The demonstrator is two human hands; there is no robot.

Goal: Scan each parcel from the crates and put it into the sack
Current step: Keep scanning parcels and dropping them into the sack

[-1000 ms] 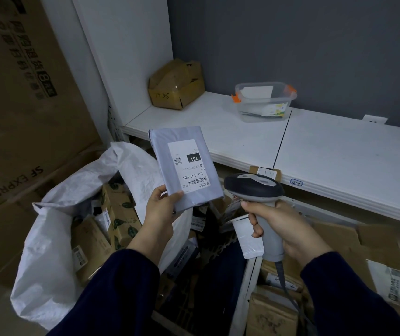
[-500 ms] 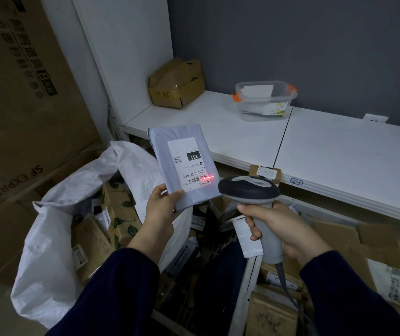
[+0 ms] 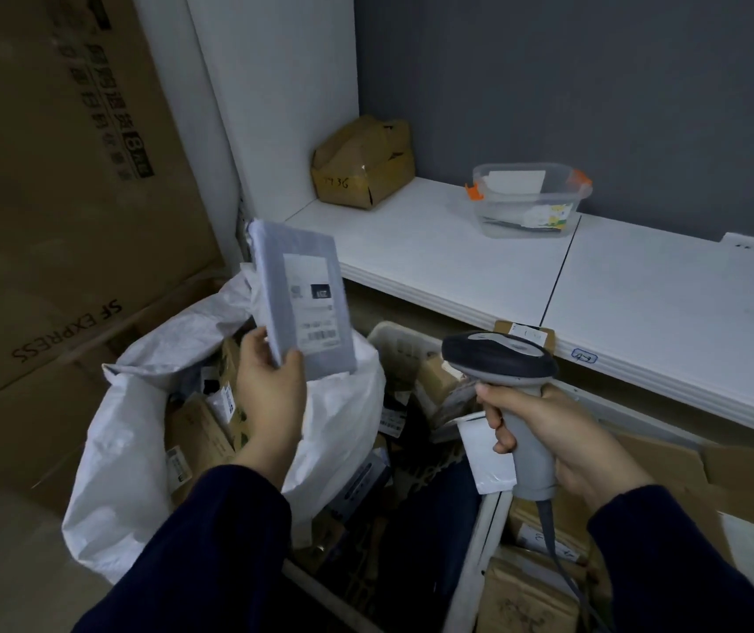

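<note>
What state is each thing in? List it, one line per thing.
Grey parcel: held upright over the sack, label facing the camera, blurred.
Left hand: gripping the parcel's lower edge.
Right hand: closed around the scanner's handle.
Scanner: held upright, no red beam visible.
White sack: open, boxes inside.
Clear tub: on the shelf, no lid on it.
Cardboard box: on the shelf, flaps crumpled.

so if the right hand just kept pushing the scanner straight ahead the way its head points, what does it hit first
Probably the front edge of the white shelf. The right hand aims the scanner up and forward at it, past the small labelled box beside the head, though depth is unclear.
</note>
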